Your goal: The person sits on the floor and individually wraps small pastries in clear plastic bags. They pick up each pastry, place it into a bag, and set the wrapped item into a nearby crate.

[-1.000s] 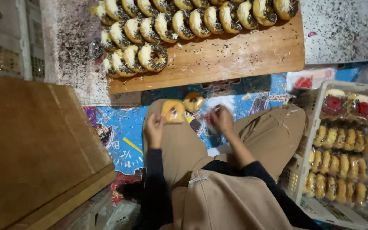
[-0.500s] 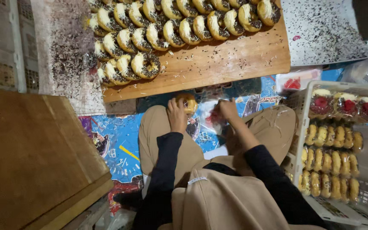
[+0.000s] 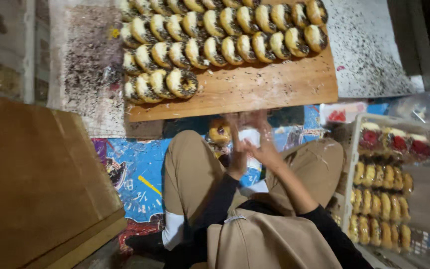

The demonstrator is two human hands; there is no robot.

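Note:
My left hand (image 3: 236, 155) and my right hand (image 3: 266, 148) meet, blurred by motion, above my lap between my knees. A thin clear plastic wrapper (image 3: 249, 135) sits between them, pinched by my right hand. A glazed doughnut (image 3: 220, 132) shows just left of my left fingers; blur hides whether those fingers hold it. Ahead lies a wooden board (image 3: 255, 89) carrying rows of sprinkle-topped doughnuts (image 3: 210, 50).
A white crate (image 3: 353, 164) on my right holds packed doughnuts, some with red topping. A large brown cardboard box (image 3: 36, 179) stands at my left. A colourful printed mat (image 3: 135, 174) covers the floor under my legs. Loose sprinkles litter the surface left of the board.
Both hands have moved forward and come together near the board's front edge. The doughnut went forward with my left hand and now shows beside its fingers.

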